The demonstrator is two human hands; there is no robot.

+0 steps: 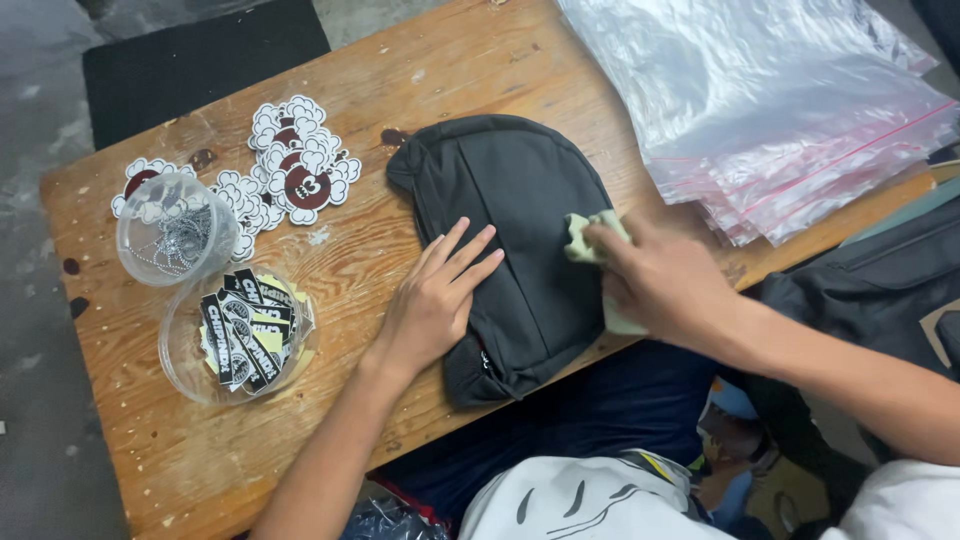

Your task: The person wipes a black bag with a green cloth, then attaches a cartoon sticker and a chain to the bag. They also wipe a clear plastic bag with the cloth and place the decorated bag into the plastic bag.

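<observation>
A dark grey fabric bag [520, 200] lies flat on a worn wooden table [400, 70]. My left hand [435, 295] rests palm down on the bag's left side with the fingers spread. My right hand [660, 280] grips a pale green cloth [590, 235] and presses it against the bag's right side. Part of the cloth is hidden under that hand.
A stack of clear zip bags [780, 100] covers the table's right end. At the left stand a clear cup with metal chains [175, 230] and a clear tub of black tags [240, 330]. Cloud-shaped stickers [300, 160] lie behind them. Another dark bag [880, 290] sits at right.
</observation>
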